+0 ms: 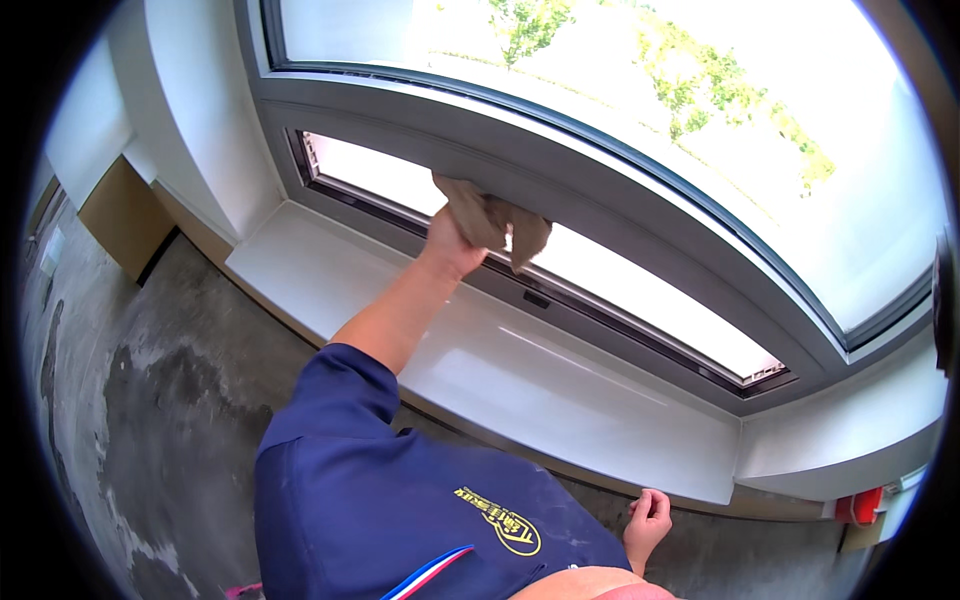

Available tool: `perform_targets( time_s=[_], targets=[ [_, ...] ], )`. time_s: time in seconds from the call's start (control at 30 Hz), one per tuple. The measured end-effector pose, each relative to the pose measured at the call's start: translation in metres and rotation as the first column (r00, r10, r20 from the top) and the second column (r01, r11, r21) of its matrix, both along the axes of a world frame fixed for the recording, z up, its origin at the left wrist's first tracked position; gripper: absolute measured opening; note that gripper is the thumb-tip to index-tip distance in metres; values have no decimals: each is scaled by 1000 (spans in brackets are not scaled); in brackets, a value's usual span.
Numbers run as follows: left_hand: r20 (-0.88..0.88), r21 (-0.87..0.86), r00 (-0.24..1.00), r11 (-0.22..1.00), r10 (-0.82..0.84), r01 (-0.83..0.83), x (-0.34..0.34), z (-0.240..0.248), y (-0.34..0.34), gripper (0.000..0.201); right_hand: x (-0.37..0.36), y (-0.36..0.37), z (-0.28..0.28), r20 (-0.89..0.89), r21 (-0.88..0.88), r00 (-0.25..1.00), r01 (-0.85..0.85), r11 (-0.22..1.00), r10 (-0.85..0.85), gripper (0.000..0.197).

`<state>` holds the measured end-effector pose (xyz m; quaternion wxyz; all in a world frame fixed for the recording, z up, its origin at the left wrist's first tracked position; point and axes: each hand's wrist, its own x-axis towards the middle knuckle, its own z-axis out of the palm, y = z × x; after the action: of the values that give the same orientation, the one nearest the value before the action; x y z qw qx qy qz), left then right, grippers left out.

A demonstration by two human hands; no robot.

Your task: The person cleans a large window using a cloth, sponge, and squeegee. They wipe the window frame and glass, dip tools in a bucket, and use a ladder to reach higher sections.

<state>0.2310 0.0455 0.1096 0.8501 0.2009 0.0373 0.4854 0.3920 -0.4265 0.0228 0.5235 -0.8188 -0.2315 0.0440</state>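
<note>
So the left hand (pixel 458 247) is up at the window, fingers wrapped pretty snugly around a brown cloth (pixel 522 232). The cloth is bunched up over the hand and sits a bit left of the middle of the narrow strip of window (pixel 640 297), with its top up against the lower edge of the thick grey frame (pixel 600 187) and one loose corner hanging toward the bottom rail. Can't really tell how hard it's being pushed on there. That arm reaches up across the front edge of the white sill (pixel 560 388), somewhere left of its middle. Right hand (pixel 650 522) is way down by the sill's front edge, near the right front corner, fingers loosely curled in; I can't tell whether the fingertips meet the thumb or if it's touching the edge. There's a small dark rectangle (pixel 536 299) on the bottom rail, just below and right of the cloth. Above the thick bar is the big pane (pixel 590 80) with green trees (pixel 530 28) outside. Past the sill's left end there's a brown board (pixel 127 220) standing on the patchy grey floor (pixel 190 400), and below its right end, something red (pixel 862 506). Shirt (pixel 400 500) is navy with a yellow logo.
</note>
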Motion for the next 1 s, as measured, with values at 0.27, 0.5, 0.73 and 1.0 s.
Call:
perform_targets(
  time_s=[0.27,0.5,0.73,1.0],
  targets=[
    [-273,461,580,633,768,-621,-93,44,-8,30,2,-94,-46,-146,54,966,224,973,-214,12],
    [-178,969,-678,245,713,3,-223,118,126,37,11,-75,-32,-157,98,976,165,981,-149,13],
    [-105,864,-556,353,825,359,-211,154,150,43,11,-78,-38,-146,-11,981,124,992,-124,13],
    [-59,691,-576,449,816,566,-173,170,125,46,12,-78,-36,-151,13,983,105,994,-102,12]
  ],
)
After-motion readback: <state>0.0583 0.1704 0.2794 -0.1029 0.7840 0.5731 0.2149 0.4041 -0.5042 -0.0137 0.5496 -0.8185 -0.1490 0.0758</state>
